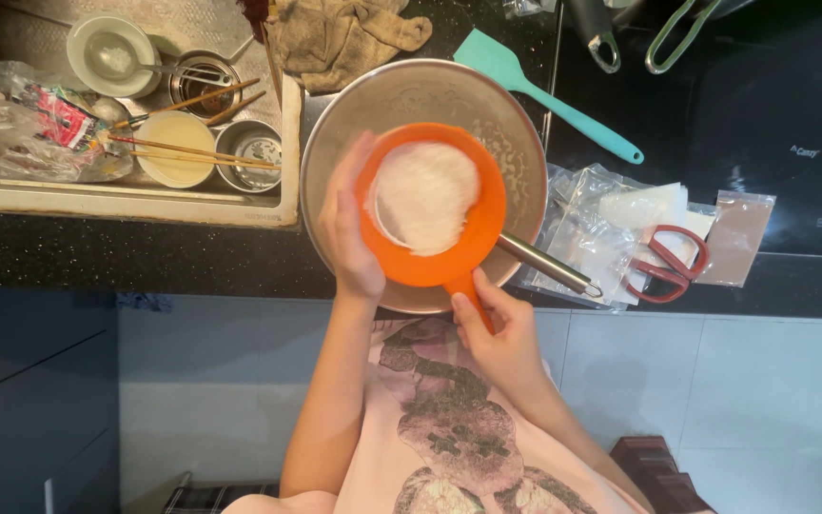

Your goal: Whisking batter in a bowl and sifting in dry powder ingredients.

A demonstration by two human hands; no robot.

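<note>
black counter [145, 257]; right hand [497, 338] grips sieve [430, 205] handle; left hand [346, 228] cups rim

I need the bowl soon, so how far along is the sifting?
Looks mid-way. The orange sieve is held over the metal bowl and is heaped with white powder. The left hand steadies its rim and the right hand grips the handle. Opened packets and scissors lie beside.
</note>
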